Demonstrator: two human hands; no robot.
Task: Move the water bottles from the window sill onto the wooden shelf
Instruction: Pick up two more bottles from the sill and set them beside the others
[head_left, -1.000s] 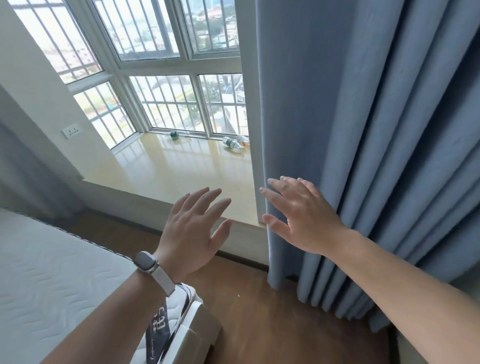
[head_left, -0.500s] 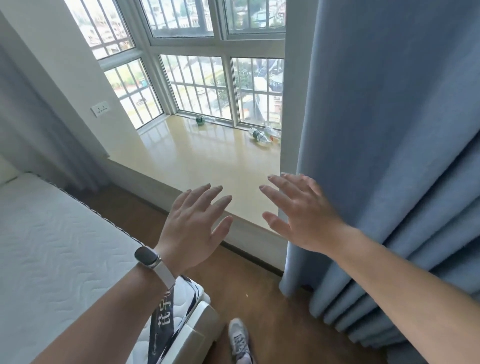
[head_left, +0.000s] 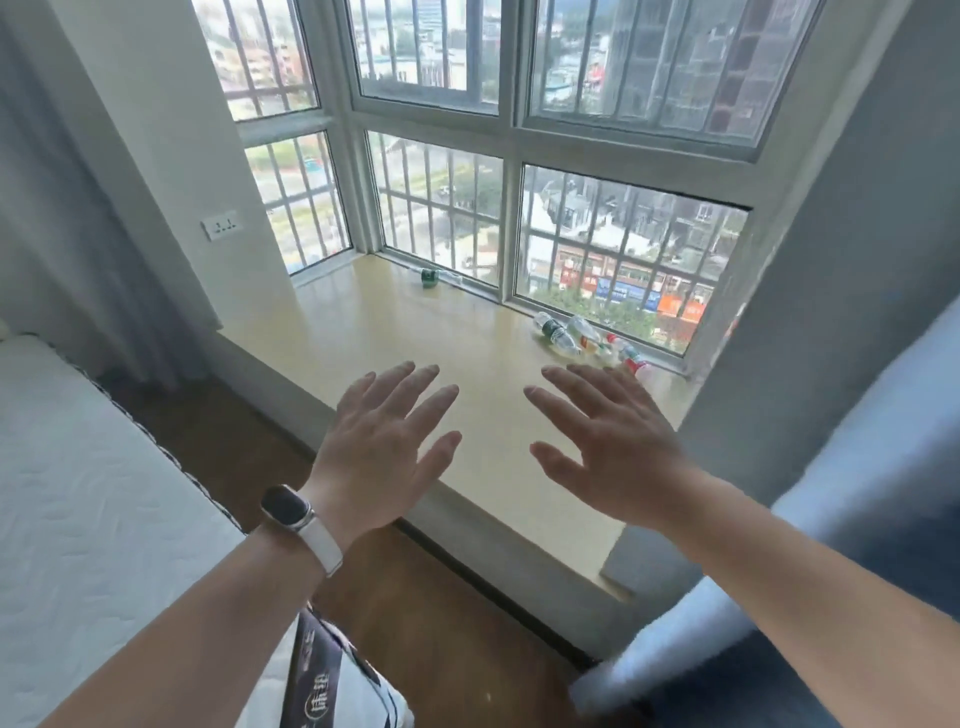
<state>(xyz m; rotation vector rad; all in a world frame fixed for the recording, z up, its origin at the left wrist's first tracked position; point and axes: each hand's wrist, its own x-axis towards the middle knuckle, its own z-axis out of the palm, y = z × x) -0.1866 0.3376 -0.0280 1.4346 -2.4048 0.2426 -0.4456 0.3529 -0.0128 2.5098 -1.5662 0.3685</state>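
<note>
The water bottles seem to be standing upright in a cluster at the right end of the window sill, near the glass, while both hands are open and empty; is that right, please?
Not quite: the water bottles are lying on their sides, not standing upright. The head view shows them clustered at the right end of the window sill, near the glass, and the left hand and right hand are indeed open and empty.

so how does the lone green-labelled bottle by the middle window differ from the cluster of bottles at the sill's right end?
The lone green-labelled bottle lies alone, far from both hands; the cluster of clear plastic bottles lies bunched just beyond the right hand. The cluster includes red labels; the lone one shows only green. Both lie against the window frame.
</note>
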